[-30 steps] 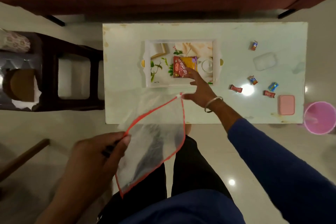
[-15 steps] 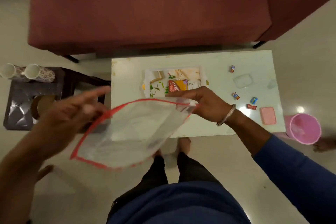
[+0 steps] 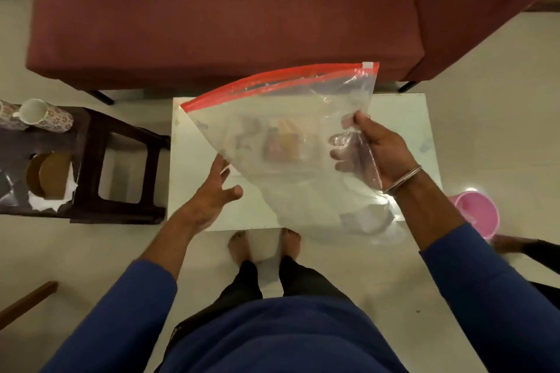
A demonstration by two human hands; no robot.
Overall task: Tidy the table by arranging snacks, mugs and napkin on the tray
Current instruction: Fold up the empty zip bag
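Observation:
A large clear plastic bag [image 3: 291,142] with a red zip strip hangs in the air over the white table [image 3: 194,160]. My right hand [image 3: 372,148] is shut on the bag's right side, thumb on top and fingers behind the film. Just left of the bag's lower edge, my left hand [image 3: 212,191] is spread open and holds nothing. Through the film I make out a blurred red and yellow snack packet [image 3: 281,142]; the tray beneath it is mostly hidden. Two floral mugs [image 3: 42,115] lie on the dark stool at the far left.
A dark stool [image 3: 115,166] stands left of the table with a round brown box [image 3: 48,175] and torn paper on it. A maroon sofa [image 3: 227,15] fills the far side. On the floor at right sits a pink bucket [image 3: 475,215]. My bare feet are at the table's near edge.
The bag has passed from my left hand to my right hand and been lifted up and to the right over the table. My left hand let go and opened.

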